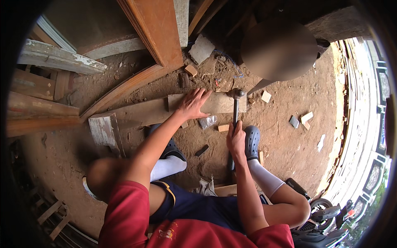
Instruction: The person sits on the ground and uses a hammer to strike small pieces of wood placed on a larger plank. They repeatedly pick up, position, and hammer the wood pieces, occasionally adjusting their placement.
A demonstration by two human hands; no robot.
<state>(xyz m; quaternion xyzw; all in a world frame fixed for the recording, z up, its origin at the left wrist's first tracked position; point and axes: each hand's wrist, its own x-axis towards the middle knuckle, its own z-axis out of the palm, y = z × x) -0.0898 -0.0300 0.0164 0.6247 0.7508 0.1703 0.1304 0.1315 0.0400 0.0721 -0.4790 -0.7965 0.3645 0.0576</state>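
Note:
My right hand is closed round the handle of a ball-peen-like metal hammer, whose head is over the right end of a short flat board. My left hand rests spread on that same board, fingers apart. Beneath or against the short board's left end runs a longer wooden plank, reaching left to a block with worn white paint. A small clear plastic bag with something dark in it lies just below my left hand. Whether the hammer's face touches the board I cannot tell.
Wood offcuts and a dark strip lie on the dirt floor. An orange-brown wooden frame stands at upper left, near weathered boards. A broken slab lies beyond the board. A motorcycle is at lower right.

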